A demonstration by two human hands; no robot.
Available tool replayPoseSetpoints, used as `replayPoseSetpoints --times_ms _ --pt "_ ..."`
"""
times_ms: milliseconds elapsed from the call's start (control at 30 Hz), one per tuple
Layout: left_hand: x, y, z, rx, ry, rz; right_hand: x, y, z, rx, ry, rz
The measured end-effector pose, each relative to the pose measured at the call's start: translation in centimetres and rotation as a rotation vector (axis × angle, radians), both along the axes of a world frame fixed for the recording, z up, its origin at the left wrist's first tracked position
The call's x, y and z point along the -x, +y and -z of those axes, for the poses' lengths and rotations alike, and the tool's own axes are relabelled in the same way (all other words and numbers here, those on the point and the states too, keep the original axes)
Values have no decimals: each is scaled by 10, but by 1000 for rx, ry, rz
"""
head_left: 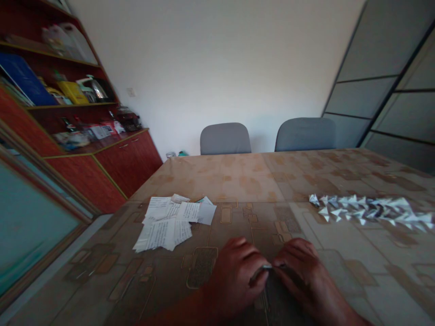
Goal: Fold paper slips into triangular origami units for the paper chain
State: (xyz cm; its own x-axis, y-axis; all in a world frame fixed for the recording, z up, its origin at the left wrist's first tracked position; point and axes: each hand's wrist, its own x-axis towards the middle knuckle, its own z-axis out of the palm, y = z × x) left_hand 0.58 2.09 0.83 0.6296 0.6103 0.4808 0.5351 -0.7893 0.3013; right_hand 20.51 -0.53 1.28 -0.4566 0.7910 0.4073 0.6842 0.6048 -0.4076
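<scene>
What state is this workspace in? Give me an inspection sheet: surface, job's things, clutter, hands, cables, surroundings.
Surface: table with a patterned covering.
Job's things: overlapping paper slips with lines of text, left; pointed folded pieces in a long double row, right; small pale piece between the hands.
Clutter: yellow box, kettle and mixed items crowd the cabinet at left.
Hands: left hand pinches the small pale piece; right hand is close against it, its grip unclear.
Cables: nothing seen.
Surroundings: two grey chairs at the far edge, white wall behind.
</scene>
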Motion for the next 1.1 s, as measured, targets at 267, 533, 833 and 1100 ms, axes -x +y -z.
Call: replayPoseSetpoints --times_ms 267,533,833,1100 --pt "-3 0 -2 16 -149 -30 3 -4 -5 14 16 -12" --pt "8 12 -9 251 -288 -83 -10 3 -12 51 35 22" --pt "18 17 -18 391 -310 -108 -11 3 -6 150 164 110" --pt "-2 3 -5 345 -327 -56 2 -2 -9 71 93 62"
